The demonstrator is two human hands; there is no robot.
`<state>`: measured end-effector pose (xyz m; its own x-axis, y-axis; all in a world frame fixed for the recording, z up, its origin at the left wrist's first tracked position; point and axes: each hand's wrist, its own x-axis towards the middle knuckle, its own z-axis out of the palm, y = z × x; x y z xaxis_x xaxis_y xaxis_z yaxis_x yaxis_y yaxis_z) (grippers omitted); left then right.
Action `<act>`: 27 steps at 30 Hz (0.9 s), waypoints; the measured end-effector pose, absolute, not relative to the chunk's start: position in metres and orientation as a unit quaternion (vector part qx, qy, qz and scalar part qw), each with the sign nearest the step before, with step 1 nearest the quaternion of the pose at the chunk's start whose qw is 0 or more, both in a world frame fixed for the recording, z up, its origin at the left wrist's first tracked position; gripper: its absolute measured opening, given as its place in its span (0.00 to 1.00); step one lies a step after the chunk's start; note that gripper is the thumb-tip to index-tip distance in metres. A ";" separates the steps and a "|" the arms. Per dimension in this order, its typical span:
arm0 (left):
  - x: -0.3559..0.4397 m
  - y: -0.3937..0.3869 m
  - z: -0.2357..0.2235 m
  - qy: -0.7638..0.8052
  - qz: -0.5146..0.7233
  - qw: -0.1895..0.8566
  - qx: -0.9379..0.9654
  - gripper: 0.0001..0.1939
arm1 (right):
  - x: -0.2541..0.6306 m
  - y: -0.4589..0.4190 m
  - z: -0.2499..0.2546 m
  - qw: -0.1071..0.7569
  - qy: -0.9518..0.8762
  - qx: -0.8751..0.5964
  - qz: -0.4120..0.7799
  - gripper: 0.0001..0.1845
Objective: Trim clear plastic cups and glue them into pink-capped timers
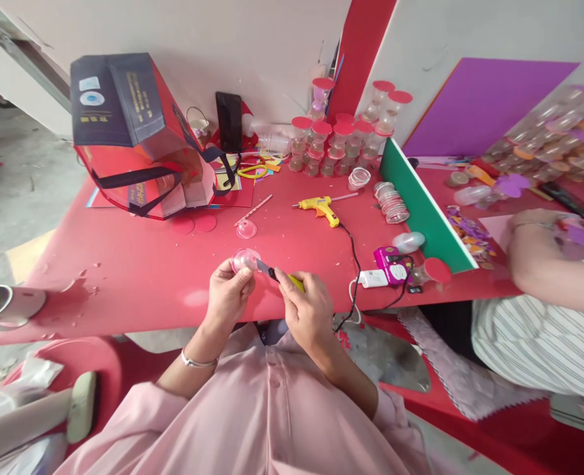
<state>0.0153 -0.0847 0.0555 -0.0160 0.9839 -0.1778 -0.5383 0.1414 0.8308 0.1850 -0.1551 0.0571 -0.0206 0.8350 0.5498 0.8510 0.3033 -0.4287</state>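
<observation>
My left hand (pixel 228 290) pinches a small clear plastic dome lid (pixel 243 260) above the front of the red table. In my right hand (pixel 307 305) is a yellow-and-black-handled utility knife (pixel 272 272), its grey blade pointing left against the lid's edge. Whether the blade cuts into the plastic I cannot tell. Just beyond my hands lies another clear dome lid (pixel 246 228), with a thin striped stick (pixel 253 210) beside it. A yellow glue gun (pixel 321 208) rests farther right, a clear glue stick in its back end.
Red-topped plastic cup stacks (pixel 321 145) stand by the wall. A red-and-navy bag (pixel 138 152) is at left, a metal mug (pixel 7 307) near the left edge. A pink power socket (pixel 393 265) trails cords. Past a green divider (pixel 425 204), another person's arm (pixel 544 257) works.
</observation>
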 end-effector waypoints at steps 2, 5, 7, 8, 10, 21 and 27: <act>0.014 -0.084 0.055 0.408 0.597 0.638 0.264 0.26 | 0.185 -0.157 0.056 0.382 -0.717 -0.583 0.011 0.20; 0.013 -0.082 0.055 0.413 0.598 0.638 0.255 0.27 | 0.187 -0.157 0.055 0.397 -0.712 -0.578 0.038 0.20; 0.014 -0.082 0.054 0.406 0.590 0.647 0.263 0.26 | 0.188 -0.156 0.055 0.403 -0.705 -0.582 0.033 0.20; 0.016 -0.082 0.054 0.400 0.585 0.653 0.268 0.25 | 0.188 -0.154 0.055 0.401 -0.704 -0.585 0.026 0.20; 0.018 -0.083 0.054 0.390 0.576 0.663 0.277 0.25 | 0.189 -0.152 0.056 0.394 -0.706 -0.588 0.012 0.20; 0.019 -0.080 0.053 0.402 0.580 0.661 0.254 0.25 | 0.189 -0.155 0.052 0.397 -0.702 -0.589 0.040 0.20; 0.019 -0.079 0.049 0.389 0.592 0.642 0.295 0.24 | 0.190 -0.151 0.058 0.391 -0.713 -0.581 0.027 0.19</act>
